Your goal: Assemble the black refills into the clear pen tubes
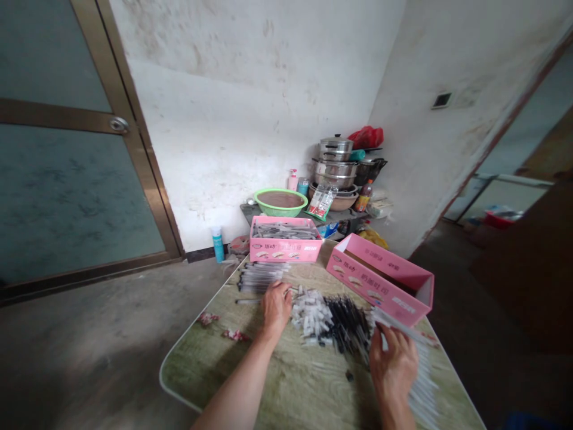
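My left hand (pixel 276 306) is closed at the near end of a row of capped pens (pixel 262 276), with a single pen (pixel 249 301) reaching out from under its fingers to the left. Just right of that hand lies a heap of white pen caps (pixel 312 313). Beside the caps is a pile of black pen refills (pixel 349 322). My right hand (pixel 394 361) curls at the pile's right edge, over a spread of clear pen barrels (pixel 423 388). Its fingertips are pinched and blurred; what they hold is hidden.
A pink box (pixel 285 251) full of pens stands at the table's far edge. Another pink box (pixel 380 278) stands tilted to the right of it. Behind, a low shelf carries a green basin (pixel 280 209) and stacked steel pots (pixel 335 170). A small black piece (pixel 350 375) lies on the wood-patterned table (pixel 304 388).
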Demonstrator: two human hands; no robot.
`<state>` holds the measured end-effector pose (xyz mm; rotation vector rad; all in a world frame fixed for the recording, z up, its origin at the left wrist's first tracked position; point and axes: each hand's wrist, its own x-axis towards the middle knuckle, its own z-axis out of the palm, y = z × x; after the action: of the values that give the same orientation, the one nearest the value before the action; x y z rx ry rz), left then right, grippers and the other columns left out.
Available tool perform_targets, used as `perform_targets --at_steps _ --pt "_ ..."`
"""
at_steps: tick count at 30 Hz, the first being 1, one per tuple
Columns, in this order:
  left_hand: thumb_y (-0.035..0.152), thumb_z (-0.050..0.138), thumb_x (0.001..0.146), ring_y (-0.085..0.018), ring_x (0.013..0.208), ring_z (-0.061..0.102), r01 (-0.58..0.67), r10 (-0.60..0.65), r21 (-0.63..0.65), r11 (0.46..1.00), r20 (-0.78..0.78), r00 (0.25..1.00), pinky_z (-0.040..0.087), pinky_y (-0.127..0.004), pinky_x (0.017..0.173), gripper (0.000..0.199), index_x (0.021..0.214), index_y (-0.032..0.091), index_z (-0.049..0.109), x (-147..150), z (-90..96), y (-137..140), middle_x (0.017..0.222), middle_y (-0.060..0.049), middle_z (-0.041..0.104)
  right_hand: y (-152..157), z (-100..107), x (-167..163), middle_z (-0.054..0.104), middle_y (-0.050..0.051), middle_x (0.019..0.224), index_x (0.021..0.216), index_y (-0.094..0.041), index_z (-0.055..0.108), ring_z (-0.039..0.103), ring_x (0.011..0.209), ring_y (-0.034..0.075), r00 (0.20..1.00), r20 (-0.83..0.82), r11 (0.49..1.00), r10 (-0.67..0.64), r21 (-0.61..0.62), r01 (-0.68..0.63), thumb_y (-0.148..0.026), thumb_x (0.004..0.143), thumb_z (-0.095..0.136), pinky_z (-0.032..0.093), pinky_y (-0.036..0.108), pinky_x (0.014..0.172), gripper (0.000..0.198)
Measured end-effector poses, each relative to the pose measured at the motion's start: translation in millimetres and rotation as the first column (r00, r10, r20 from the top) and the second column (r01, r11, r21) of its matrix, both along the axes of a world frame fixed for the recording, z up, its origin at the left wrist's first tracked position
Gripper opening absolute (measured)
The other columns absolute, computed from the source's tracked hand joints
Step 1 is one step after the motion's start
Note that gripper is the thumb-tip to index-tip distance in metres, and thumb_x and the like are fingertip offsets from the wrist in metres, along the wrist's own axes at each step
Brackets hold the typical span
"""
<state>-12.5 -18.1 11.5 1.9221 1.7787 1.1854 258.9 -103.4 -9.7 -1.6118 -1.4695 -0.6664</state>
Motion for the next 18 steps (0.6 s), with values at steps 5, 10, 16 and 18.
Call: perform_targets --at_steps 5,10,16,18 --pt "0.016 0.066 0.077 -0.023 0.092 0.061 -0.073 0.037 -0.144 0.987 -0.242 0.970 0.040 -0.032 0.084 0.009 0.081 0.021 0.073 -18.9 8.7 3.6 0.092 -0.006 0.069 -0.2 -0.1 -10.0 0.070 0.014 0.085 0.093 -0.011 0.071 0.059 0.090 0.028 0.999 0.006 0.999 0.034 0.013 -0.034 -0.033 0.095 0.044 0.043 0.039 0.085 0.035" --pt "0.021 0.073 0.073 -0.024 0.094 0.061 -0.062 -0.024 -0.241 0.969 -0.336 0.942 0.041 -0.033 0.084 0.011 0.083 0.022 0.074 -23.1 5.0 5.9 0.093 -0.007 0.070 -0.5 1.4 -10.1 0.070 0.014 0.085 0.093 -0.012 0.070 0.060 0.089 0.028 0.999 -0.008 0.999 0.033 0.028 -0.033 -0.035 0.097 0.043 0.044 0.039 0.085 0.036" --pt "0.013 0.067 0.076 -0.026 0.092 0.062 -0.067 -0.029 -0.259 0.964 -0.350 0.936 0.042 -0.033 0.082 0.013 0.084 0.020 0.075 -27.4 -1.6 8.5 0.092 -0.011 0.071 -1.2 2.1 -11.9 0.070 0.015 0.087 0.094 -0.011 0.070 0.061 0.091 0.028 0.998 -0.039 0.998 0.057 0.004 -0.057 -0.035 0.096 0.044 0.045 0.040 0.085 0.035" --pt "0.011 0.066 0.076 -0.026 0.091 0.063 -0.074 -0.020 -0.260 0.963 -0.343 0.939 0.042 -0.033 0.081 0.013 0.082 0.019 0.074 -29.1 -2.6 9.1 0.091 -0.011 0.070 -2.0 3.1 -12.5 0.071 0.015 0.089 0.095 -0.012 0.069 0.061 0.092 0.028 0.996 -0.058 0.997 0.071 0.007 -0.071 -0.035 0.096 0.044 0.046 0.041 0.086 0.034"
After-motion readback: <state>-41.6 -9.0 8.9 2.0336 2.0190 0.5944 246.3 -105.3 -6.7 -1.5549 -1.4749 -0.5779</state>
